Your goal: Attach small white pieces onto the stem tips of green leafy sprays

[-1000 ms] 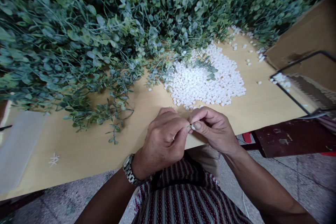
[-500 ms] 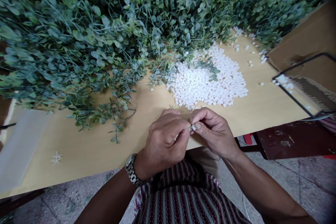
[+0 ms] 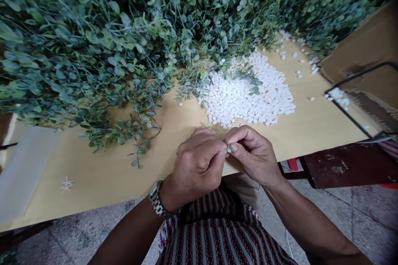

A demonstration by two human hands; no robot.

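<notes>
Near the front edge of the table, my left hand [image 3: 199, 160] pinches a thin green stem, most of it hidden by the fingers. Touching its fingertips, my right hand [image 3: 253, 154] is closed on a small white piece [image 3: 229, 149] between thumb and forefinger. Just beyond both hands lies a spread-out pile of small white pieces [image 3: 245, 99], with a leafy green sprig [image 3: 253, 80] resting on top.
Green artificial foliage [image 3: 124, 29] fills the back of the table [image 3: 102, 178]. On the left are a translucent sheet [image 3: 27, 169] and a white star-shaped piece [image 3: 66, 184]. A cardboard box [image 3: 367, 54] and black wire frame [image 3: 350, 118] stand at right.
Both hands stay together in nearly the same place. The fingertips have drawn slightly closer, and less of the stem and white piece shows between them.
</notes>
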